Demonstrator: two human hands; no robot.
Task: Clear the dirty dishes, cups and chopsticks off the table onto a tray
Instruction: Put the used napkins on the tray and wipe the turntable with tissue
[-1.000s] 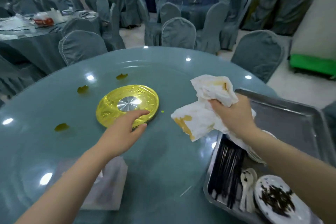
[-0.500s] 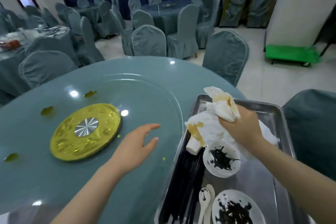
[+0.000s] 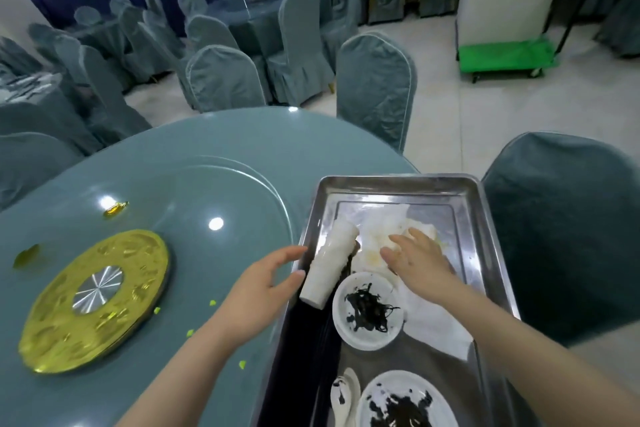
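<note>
Metal tray [image 3: 485,218] sits at the right edge of the round glass-topped surface [image 3: 225,184]. Right hand [image 3: 415,260] is over the tray, fingers straight and spread, palm down on crumpled stained napkins [image 3: 377,243]; it grips nothing. Left hand [image 3: 266,284] is at the tray's left rim, fingers loosely extended, fingertips touching or just beside a stack of white cups [image 3: 329,270] lying on its side along the tray's left wall; cannot tell whether there is real contact.

In the tray: small white dish [image 3: 367,310] with dark leafy residue, just below the napkins; a larger dirty plate [image 3: 405,402] at the near end, white spoons [image 3: 343,395] beside it; dark chopsticks [image 3: 311,340] along the left wall.

On the surface, left of the tray: gold turntable disc [image 3: 97,298] with a silver hub, scattered green scraps [image 3: 213,303] and yellowish bits [image 3: 116,210].
</note>
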